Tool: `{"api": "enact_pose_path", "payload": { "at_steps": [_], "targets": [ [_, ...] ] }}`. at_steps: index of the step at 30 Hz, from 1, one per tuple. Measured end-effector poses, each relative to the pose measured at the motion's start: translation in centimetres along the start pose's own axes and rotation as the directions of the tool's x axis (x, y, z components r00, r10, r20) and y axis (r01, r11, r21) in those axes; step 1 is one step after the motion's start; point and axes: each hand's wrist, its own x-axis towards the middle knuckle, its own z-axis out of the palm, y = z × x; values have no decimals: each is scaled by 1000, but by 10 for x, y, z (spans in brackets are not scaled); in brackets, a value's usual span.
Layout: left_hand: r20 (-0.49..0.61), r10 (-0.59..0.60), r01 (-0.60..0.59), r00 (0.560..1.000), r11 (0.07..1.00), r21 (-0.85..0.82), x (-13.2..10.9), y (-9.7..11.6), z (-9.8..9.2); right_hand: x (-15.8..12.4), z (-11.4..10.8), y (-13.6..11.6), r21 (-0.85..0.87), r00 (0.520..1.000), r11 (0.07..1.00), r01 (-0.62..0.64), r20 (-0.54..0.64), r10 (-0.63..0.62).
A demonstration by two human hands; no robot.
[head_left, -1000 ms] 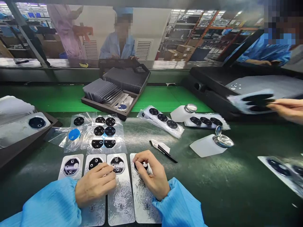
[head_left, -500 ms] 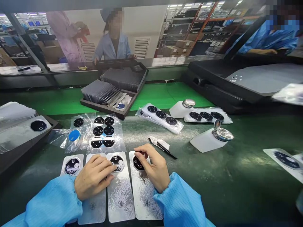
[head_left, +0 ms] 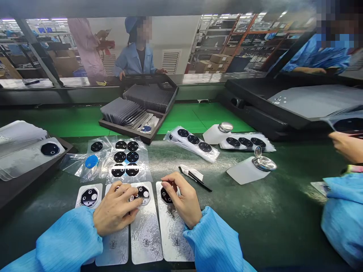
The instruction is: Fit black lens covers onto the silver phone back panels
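Observation:
A row of silvery phone back panels lies on the green bench, each with a black lens disc at its far end. My left hand (head_left: 117,209) lies over the second panel (head_left: 113,249), fingers stretched and apart, its fingertips touching the disc end of the third panel (head_left: 146,230). My right hand (head_left: 184,198) is at the fourth panel (head_left: 172,226), thumb and forefinger pinched together above its black lens disc (head_left: 165,195). Whatever is between those fingertips is too small or hidden to make out. The leftmost panel (head_left: 81,190) is partly covered by my left sleeve.
Behind my hands lie bagged black discs (head_left: 132,156), a blue round sticker (head_left: 91,161) and black tweezers (head_left: 200,180). White pump bottles (head_left: 246,172) stand right of centre. A black tray (head_left: 147,139) holds stacked panels. A co-worker's hand (head_left: 347,145) reaches in at right.
My left hand has shifted slightly right along the third panel's disc; my right hand keeps its pinch. A co-worker's arm has come in at the right, holding a panel.

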Motion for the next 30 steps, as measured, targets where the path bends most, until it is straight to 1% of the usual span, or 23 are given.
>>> {"api": "enact_pose_path", "payload": {
  "at_steps": [9,17,19,21,23,25,27,28,30],
  "targets": [
    [18,-35,36,999,999,-39,0,-2,2,-1,0,-1,29,999,999,-45,26,45],
    [50,-20,25,999,996,-84,4,-3,0,-1,1,-1,27,998,998,-55,34,54],
    [80,-48,58,996,990,-132,6,-3,-3,-1,0,-1,25,998,998,-54,30,53],
    [110,-99,120,989,971,-209,7,-5,-7,-1,0,-1,25,998,998,-51,24,51],
    [91,-155,175,984,944,-280,4,-7,-14,-2,-1,-1,24,999,998,-53,16,52],
    [37,-186,188,982,929,-318,-3,-11,-22,-2,-2,-1,17,998,998,-58,3,58],
    [5,-166,160,986,937,-311,-13,-15,-29,-3,-3,-1,7,998,998,-55,-10,55],
    [7,-135,131,991,946,-295,-20,-16,-33,-3,-3,-1,1,999,999,-49,-15,49],
    [18,-30,34,999,968,-248,-33,-18,-36,-2,-4,0,-18,999,999,-28,-36,27]
  ]
}}
